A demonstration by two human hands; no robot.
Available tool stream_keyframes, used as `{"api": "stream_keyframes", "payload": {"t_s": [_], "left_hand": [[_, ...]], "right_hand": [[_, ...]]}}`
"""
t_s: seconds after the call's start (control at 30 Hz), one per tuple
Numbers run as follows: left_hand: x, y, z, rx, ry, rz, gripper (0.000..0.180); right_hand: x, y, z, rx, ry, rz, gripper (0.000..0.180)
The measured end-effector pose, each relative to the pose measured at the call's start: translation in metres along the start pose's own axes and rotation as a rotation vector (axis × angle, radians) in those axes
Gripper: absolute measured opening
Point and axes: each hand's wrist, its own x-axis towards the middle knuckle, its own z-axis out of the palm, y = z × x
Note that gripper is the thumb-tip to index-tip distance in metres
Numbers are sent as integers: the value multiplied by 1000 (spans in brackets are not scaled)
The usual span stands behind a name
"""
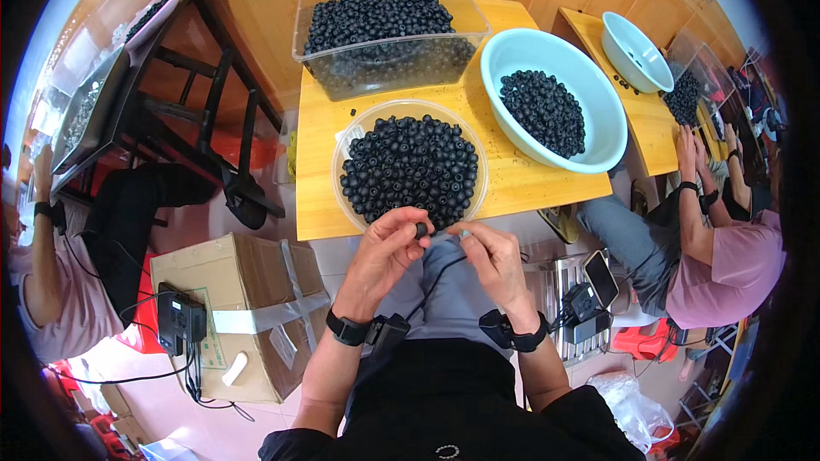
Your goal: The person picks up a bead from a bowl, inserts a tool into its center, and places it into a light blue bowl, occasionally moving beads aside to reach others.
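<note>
Between the thumb and fingers of my left hand is a small black round piece, just in front of the table's near edge. My right hand is closed in a pinch close beside it, fingertips pointing toward the left hand; what it holds is too small to make out. Right beyond my hands, a round clear tub holds a heap of black round pieces with holes in them. These stand on a yellow wooden table.
Behind the tub stands a clear rectangular bin of black pieces. At right is a light-blue basin with more. A cardboard box sits at lower left. People work at both sides, near a dark stool and another table.
</note>
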Motion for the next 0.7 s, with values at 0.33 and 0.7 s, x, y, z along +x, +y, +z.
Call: {"api": "stream_keyframes", "payload": {"t_s": [0.33,0.7], "left_hand": [[-2,-5,2,32,7,9,18],[-2,-5,1,12,-26,-22,18]], "right_hand": [[2,-13,5,-23,21,-181,17],[3,-20,5,-157,-39,-229,16]]}}
